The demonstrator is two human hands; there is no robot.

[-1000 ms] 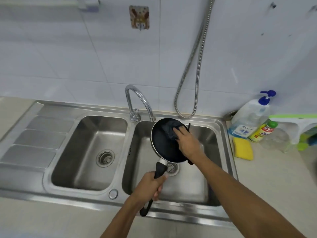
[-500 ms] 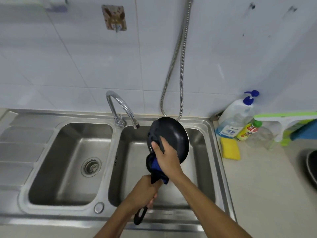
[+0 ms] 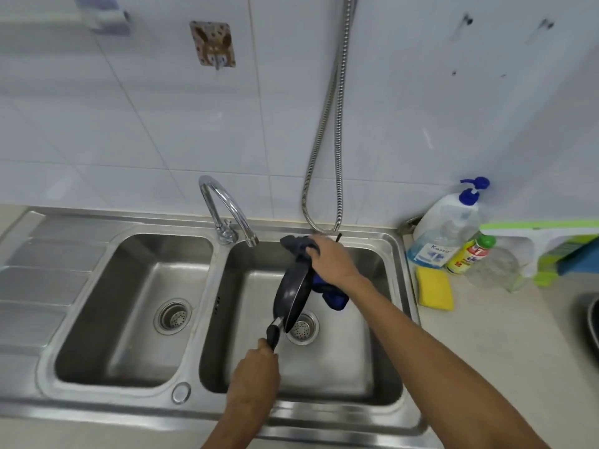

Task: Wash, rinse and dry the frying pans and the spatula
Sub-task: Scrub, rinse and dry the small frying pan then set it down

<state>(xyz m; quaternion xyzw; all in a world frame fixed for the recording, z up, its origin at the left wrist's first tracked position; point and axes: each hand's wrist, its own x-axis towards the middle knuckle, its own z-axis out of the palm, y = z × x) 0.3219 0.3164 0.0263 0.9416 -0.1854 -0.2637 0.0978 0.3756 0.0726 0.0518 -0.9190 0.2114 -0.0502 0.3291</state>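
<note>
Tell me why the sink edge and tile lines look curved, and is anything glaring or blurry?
Head view: the wide-angle lens bows the sink rim and tile joints; soft, even light, with bright glints on the faucet and hose; the frying pan and cloth look slightly soft, the far-right edge more so.

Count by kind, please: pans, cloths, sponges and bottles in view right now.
Frying pan: 1 (dark rim at the right edge unclear, not counted)
Blue cloth: 1
Yellow sponge: 1
Bottles: 2, pump bottle and yellow bottle
Total: 5
</note>
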